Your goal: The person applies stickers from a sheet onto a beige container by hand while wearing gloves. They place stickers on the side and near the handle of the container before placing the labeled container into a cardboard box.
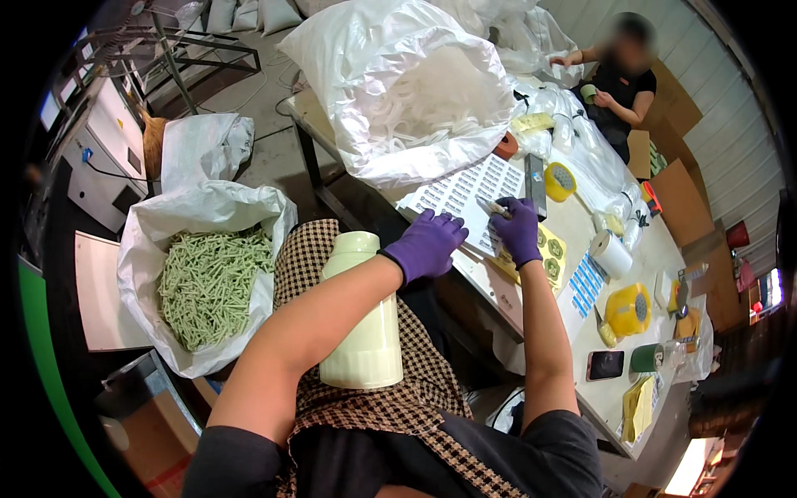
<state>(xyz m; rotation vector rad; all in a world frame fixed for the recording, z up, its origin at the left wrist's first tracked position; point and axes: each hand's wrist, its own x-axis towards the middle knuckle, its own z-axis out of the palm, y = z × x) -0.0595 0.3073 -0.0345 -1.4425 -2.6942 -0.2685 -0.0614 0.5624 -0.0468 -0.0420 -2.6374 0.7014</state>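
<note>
Both my hands wear purple gloves. My left hand (426, 245) rests on the near-left edge of a white sheet of printed labels (452, 195), its fingers stretched out and holding nothing. My right hand (519, 231) is closed round a slim pointed tool (496, 207), its tip over the labels; its exact kind is hard to make out. Below the right hand lies a yellow sheet with round green stickers (551, 251). A pale yellow-green vacuum flask (361, 353) stands on my checked apron (423, 353), partly behind my left forearm.
A white sack of clear plastic rings (390, 153) stands on the table. Left of me is a sack of green strips (216, 286). Yellow tape rolls (628, 309), a dark metal bar (535, 187), a phone (605, 365) and blue labels (586, 280) lie rightward. A co-worker (618, 91) sits beyond.
</note>
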